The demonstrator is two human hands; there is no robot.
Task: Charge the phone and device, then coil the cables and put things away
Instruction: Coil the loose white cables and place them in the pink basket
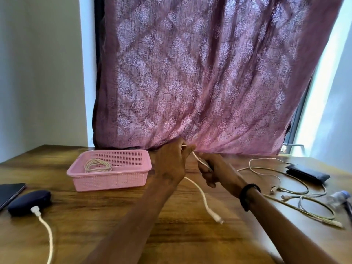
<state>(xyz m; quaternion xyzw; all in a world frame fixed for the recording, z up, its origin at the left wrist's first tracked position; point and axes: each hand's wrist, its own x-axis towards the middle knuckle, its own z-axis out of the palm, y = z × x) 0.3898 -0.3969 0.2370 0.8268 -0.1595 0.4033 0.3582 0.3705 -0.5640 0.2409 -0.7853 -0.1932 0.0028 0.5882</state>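
From the head camera, the step in hand looks like coiling: both hands work one white cable above the middle of the tabletop. The left hand pinches the cable up near the curtain, and the right hand, just beside it, has its fingers curled round the same strand. Below the hands the cable hangs free, ending in a plug near the wood.

One cable already lies coiled in the pink basket, far left of the hands. At the near left a dark oval device has a white cable plugged in, beside a dark flat phone at the edge. To the right, more loose cables sprawl by a dark wallet-like case.

The next move likely calls for drawing the hanging tail up into loops without letting the plug swing or snag, then setting the coil in the basket.

The held cable is thin, off-white and limp; motion blur hides detail.
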